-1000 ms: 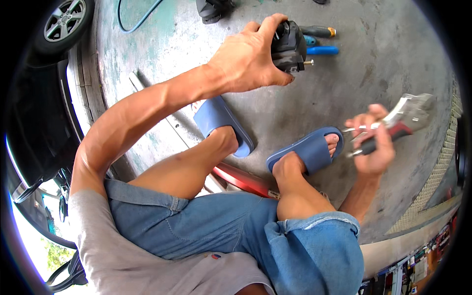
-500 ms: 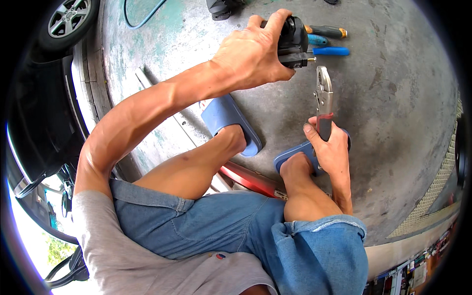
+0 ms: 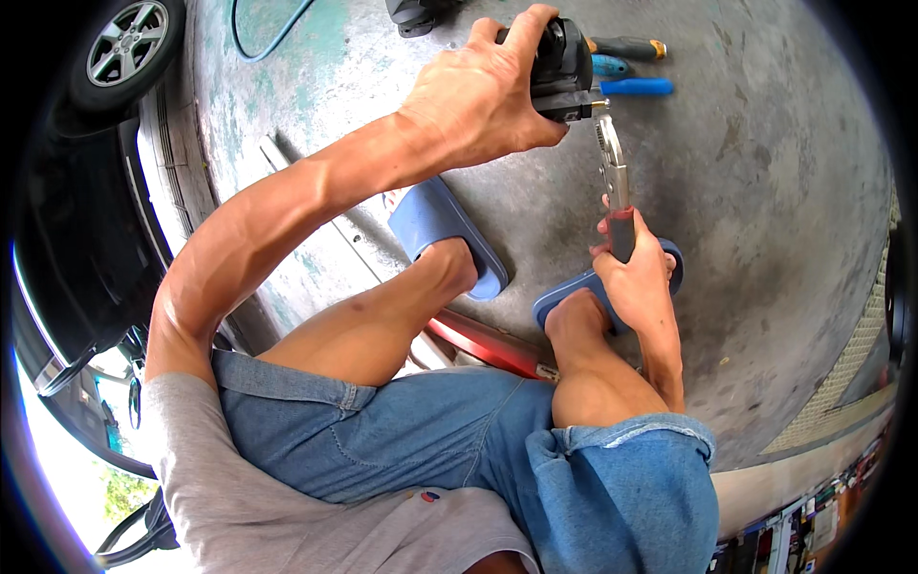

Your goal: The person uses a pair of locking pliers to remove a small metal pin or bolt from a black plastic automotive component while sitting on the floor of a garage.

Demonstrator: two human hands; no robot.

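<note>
Gripped from above and below by my left hand point(image 3: 469, 96) is a black mechanical part point(image 3: 566, 69), raised over the floor. A small metal stub point(image 3: 600, 106) sticks out of its right side. My right hand point(image 3: 639, 282) is wrapped round the handles of a pair of locking pliers point(image 3: 615, 177), silver with a red and dark grip. The pliers point upward, and their jaws are right at the stub. Whether the jaws bite on it I cannot tell. Beyond the part lies a blue-handled screwdriver point(image 3: 637, 87).
Beside the screwdriver lie a teal-handled tool point(image 3: 610, 66) and a black-and-orange handle point(image 3: 633, 48). My feet, in blue sandals point(image 3: 445, 230), flank a red bar point(image 3: 483, 342). A car wheel point(image 3: 129, 46), a blue hose point(image 3: 263, 55) and a black object point(image 3: 417, 15) stand farther off.
My right hand has moved the pliers up and left, bringing the jaws to the stub. The left hand and black part have shifted slightly up and left in view.
</note>
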